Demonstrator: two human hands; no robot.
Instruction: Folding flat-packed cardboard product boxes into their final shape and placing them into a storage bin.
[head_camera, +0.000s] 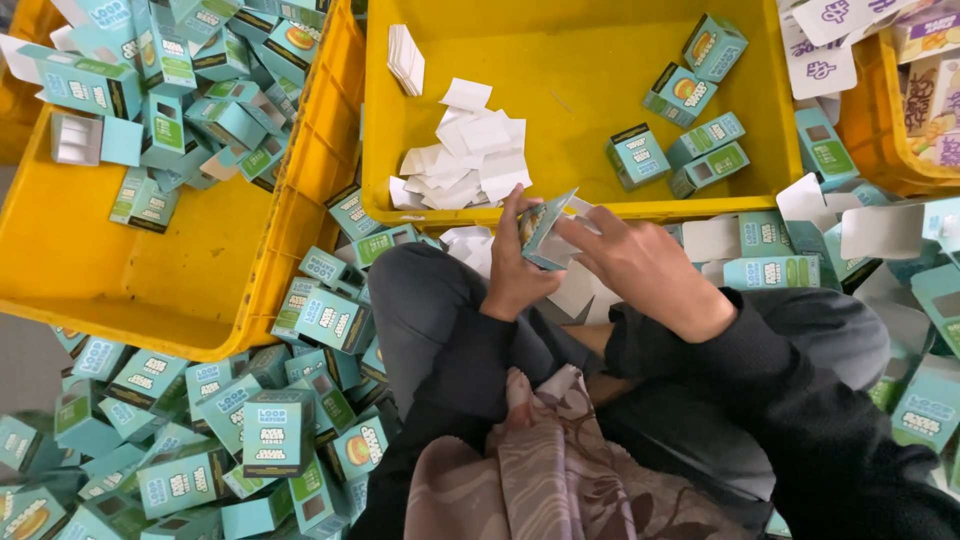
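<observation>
Both hands on one small teal box

The left hand and right hand each grip the box, just before the middle yellow crate holding white paper slips.

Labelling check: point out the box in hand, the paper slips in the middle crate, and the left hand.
box (545, 232), head view, its teal side panel
paper slips (465, 160), head view, middle of the white pile
left hand (518, 265), head view, back of the hand

teal boxes, yellow crates, white paper slips
</observation>
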